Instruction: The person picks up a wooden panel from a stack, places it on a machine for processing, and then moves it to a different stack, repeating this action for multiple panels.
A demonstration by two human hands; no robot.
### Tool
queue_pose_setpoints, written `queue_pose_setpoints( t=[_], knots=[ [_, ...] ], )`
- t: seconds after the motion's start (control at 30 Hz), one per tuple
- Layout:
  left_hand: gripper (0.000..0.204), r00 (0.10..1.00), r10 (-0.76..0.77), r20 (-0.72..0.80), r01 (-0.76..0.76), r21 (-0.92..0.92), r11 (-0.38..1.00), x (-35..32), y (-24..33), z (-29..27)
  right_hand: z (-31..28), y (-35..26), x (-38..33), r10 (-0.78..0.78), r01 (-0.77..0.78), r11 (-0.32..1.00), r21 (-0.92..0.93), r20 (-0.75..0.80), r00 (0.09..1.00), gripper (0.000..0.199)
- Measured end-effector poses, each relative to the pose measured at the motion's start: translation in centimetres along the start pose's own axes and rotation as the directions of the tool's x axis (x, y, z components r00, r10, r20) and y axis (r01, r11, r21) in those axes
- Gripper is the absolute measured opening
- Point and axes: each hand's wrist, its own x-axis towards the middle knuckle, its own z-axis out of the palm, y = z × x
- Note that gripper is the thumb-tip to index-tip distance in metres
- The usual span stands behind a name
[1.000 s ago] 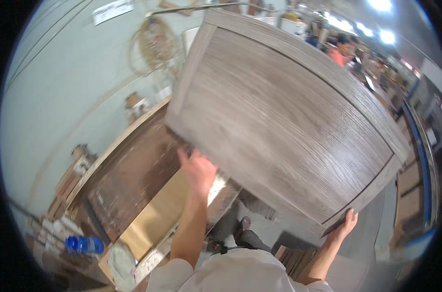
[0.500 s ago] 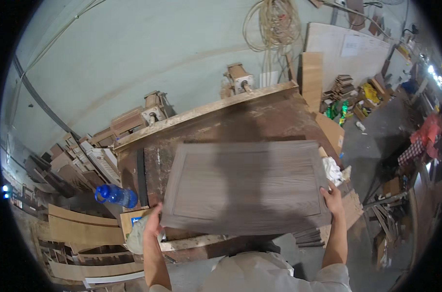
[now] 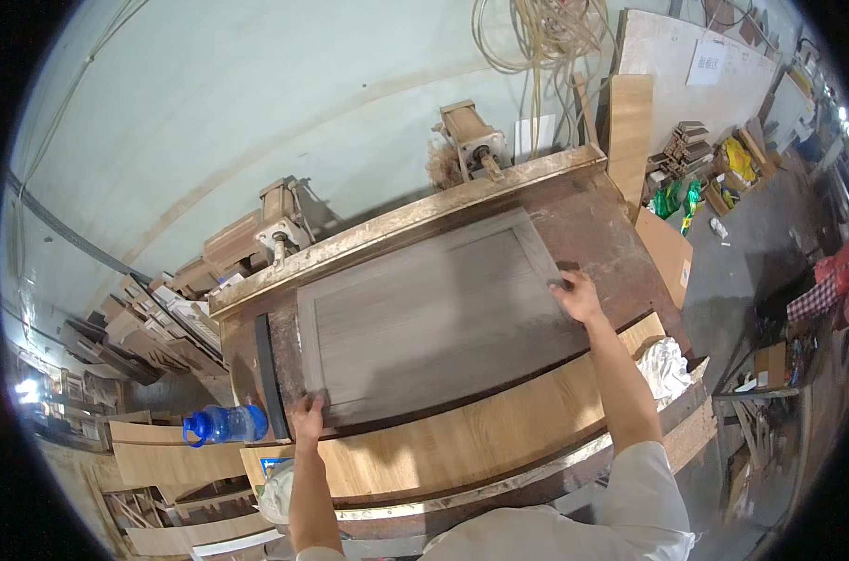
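Note:
A grey wood-grain framed panel [image 3: 434, 313], like a cabinet door, lies on the brown worktop of a bench [image 3: 611, 238]. Its far edge runs along a pale rail [image 3: 396, 226] at the back. My left hand [image 3: 308, 417] grips the panel's near left corner. My right hand [image 3: 577, 295] is closed on its right edge, thumb and fingers at the rim. A dark bar [image 3: 271, 379] lies left of the panel. In front of it, a light wood board [image 3: 471, 435] lies along the near side of the bench.
Two cylinder clamps [image 3: 282, 220] [image 3: 476, 140] are fixed behind the rail. A blue bottle [image 3: 226, 424] lies at the left, beside the dark bar. White cloth [image 3: 665, 369] is bunched at the right front. Wood offcuts and boxes [image 3: 724, 178] sit at the far right.
The panel has moved away from me, down onto the bench and towards the back rail, with both hands still on it. The light board in front has come into view.

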Motion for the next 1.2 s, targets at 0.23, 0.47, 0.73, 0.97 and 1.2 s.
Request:
queue_pose_setpoints(
  t=[0.23,0.47,0.73,0.97,1.2],
  knots=[
    [0.070,0.962,0.116,-0.246,-0.043,0.285,0.958,0.4,1.9,6.1,5.2,0.1,-3.2,-0.157,0.079,0.959,-0.271,-0.283,0.946,0.056],
    [0.061,0.959,0.167,-0.230,-0.101,0.274,0.956,-3.8,0.3,4.3,2.9,0.6,-6.8,-0.044,-0.007,0.953,-0.304,-0.160,0.986,0.053],
    [0.058,0.918,0.260,-0.298,-0.138,0.375,0.917,3.2,3.8,5.3,4.8,-1.4,-2.1,-0.153,0.036,0.946,-0.323,-0.345,0.926,0.054],
    [0.048,0.849,0.322,-0.419,-0.147,0.398,0.905,3.3,3.9,6.1,6.7,-2.2,-2.1,-0.106,-0.080,0.928,-0.364,-0.464,0.879,0.046],
    [0.047,0.829,0.364,-0.425,-0.192,0.395,0.899,3.4,3.7,6.1,6.6,-2.2,-2.2,-0.183,-0.004,0.930,-0.367,-0.475,0.861,0.044]
  ],
)
